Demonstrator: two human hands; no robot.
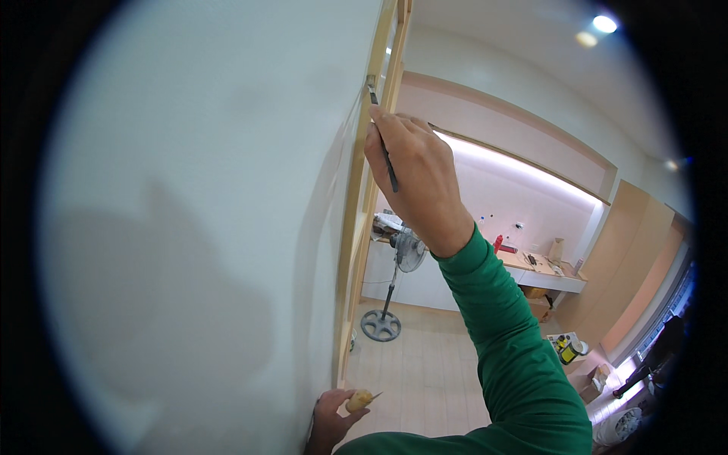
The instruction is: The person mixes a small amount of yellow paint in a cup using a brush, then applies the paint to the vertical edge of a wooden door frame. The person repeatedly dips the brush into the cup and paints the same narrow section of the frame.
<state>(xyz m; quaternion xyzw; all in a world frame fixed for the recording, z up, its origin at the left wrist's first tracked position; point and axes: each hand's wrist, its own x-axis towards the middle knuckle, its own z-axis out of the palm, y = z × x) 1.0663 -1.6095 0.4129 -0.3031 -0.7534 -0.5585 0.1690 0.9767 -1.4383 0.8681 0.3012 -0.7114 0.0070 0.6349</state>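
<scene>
My right hand (417, 167), in a green sleeve, is raised to the pale wooden frame (355, 189) at the wall's edge. Its fingers close on a slim dark-handled tool (391, 168), whose small greyish tip meets the frame; whether it is a brush or a small spatula I cannot tell. Low down by the wall, my left hand (331, 422) pinches a rounded yellowish thing (359, 401) with a thin point sticking out to the right. Its exact kind does not show.
A white wall (205, 152) fills the left side. Beyond the frame stands a pedestal fan (381, 324). At the back, a lit niche has a counter (572, 285) with a red bottle (498, 243) and small items. Cans (570, 351), boxes and a bucket (620, 426) stand at right.
</scene>
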